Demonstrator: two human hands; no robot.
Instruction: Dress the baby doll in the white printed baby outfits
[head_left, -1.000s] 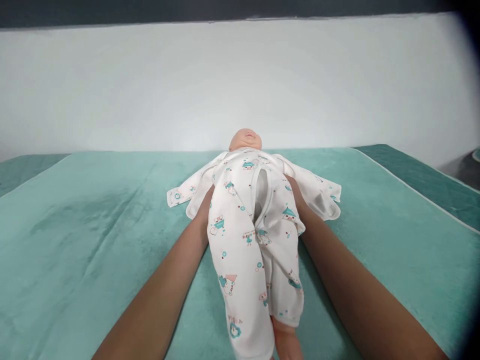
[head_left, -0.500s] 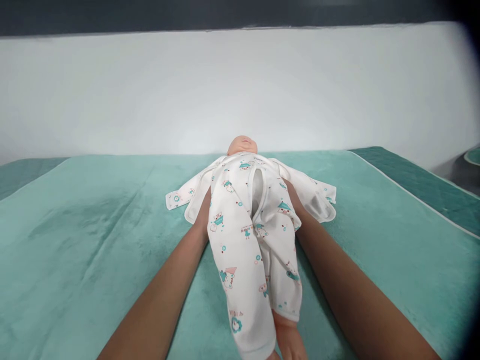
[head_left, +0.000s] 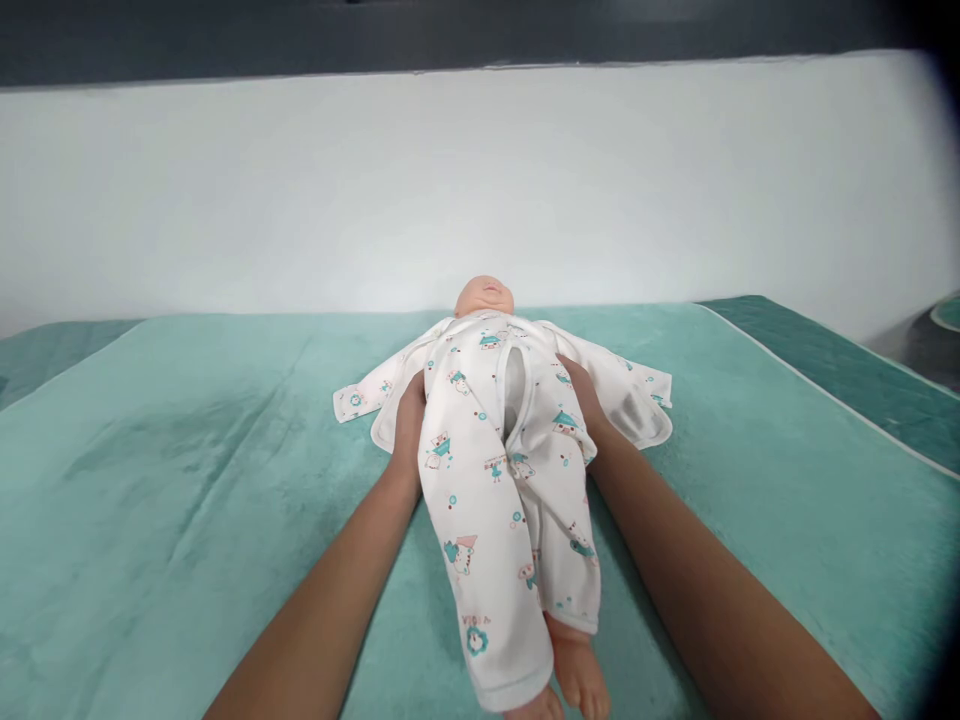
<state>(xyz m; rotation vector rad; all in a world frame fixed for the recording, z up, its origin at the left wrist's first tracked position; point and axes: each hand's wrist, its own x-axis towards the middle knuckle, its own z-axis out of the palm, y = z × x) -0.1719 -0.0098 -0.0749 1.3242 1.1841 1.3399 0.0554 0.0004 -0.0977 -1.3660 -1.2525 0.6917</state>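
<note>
A baby doll lies on its back on a teal blanket, head away from me, bare feet toward me. It wears a white romper with teal prints, open at the front, its empty sleeves spread to either side. My left hand grips the doll's torso on the left side. My right hand grips it on the right side. Most of the fingers of both hands are hidden behind the doll and the cloth.
The teal blanket covers a wide bed with a darker green cover showing at the right edge. A white wall stands right behind the doll's head.
The doll has slid a little away from me, so both bare feet now show below the romper legs. My hands stay on its sides.
</note>
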